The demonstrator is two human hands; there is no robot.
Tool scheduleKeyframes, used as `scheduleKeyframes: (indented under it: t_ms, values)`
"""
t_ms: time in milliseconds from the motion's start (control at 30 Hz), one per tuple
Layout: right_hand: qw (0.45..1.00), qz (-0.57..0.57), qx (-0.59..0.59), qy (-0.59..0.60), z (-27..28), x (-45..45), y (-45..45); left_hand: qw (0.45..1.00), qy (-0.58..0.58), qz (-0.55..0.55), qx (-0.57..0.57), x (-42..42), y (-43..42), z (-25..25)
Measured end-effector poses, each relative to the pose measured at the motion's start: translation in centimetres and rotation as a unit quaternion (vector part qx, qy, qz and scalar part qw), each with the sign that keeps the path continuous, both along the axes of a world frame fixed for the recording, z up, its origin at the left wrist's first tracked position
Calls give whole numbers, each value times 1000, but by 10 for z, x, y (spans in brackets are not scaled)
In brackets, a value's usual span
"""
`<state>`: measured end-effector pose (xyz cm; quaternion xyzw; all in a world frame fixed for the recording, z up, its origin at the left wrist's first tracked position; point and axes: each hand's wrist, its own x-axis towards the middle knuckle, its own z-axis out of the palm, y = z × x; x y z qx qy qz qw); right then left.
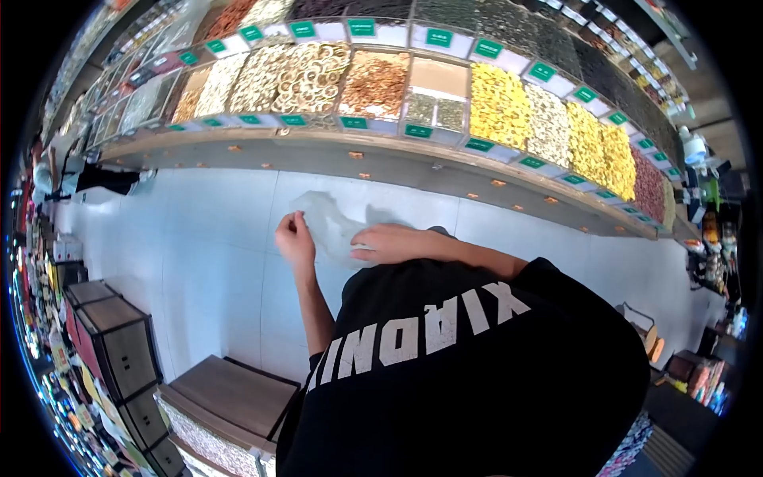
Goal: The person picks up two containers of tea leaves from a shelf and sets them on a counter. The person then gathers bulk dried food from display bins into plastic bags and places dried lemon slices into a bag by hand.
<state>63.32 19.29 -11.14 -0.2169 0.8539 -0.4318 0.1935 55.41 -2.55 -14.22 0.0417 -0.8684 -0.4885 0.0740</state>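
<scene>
A thin, see-through plastic bag [327, 222] hangs in front of my body, above the pale floor. My left hand [295, 238] is closed, with thumb and fingertips pinching the bag's upper left edge. On the other side, my right hand [388, 243] is closed on the bag's right part, fingers curled inward. The bag looks crumpled between both hands, and I cannot make out anything in it.
A long counter of bulk bins [433, 79] with dried goods and green labels [354, 123] runs across the front. Wooden cabinets [222, 393] stand at lower left. At the far left a person [87, 176] stands near the counter's end.
</scene>
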Motion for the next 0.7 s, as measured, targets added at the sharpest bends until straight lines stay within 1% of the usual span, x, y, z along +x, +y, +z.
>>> scheduleKeyframes:
  t_ms: [33,100,167,267,367,400,467,567,667,700]
  values:
    - [1000,9,4,5,-6,-4,8,1000,-8,1,-3,0,3,-1]
    - [1000,-11,-17,10,-7,-5,22,1000,-20,-1,-17,4,18,7]
    - [1000,-13,-24,14,-16,-5,33,999,-20,-33,-21,10,34,7]
    - [991,-12,63,-113,37,3,68,993,-41,-99,-46,14,76,10]
    - [994,-53,51,-85,19,21,105,977,-58,-197,-60,22,136,18]
    - [993,-75,48,-77,13,28,116,967,-86,-235,-52,26,159,28]
    - [990,-116,46,-58,2,38,142,949,-87,-301,-29,34,205,29]
    - [984,-163,11,-64,-13,56,188,919,-81,-380,-71,46,273,43]
    - [967,-247,-1,-53,-14,80,233,906,-82,-410,-64,53,324,50]
    - [961,-278,1,-8,-22,87,244,907,-78,-408,-68,53,336,55]
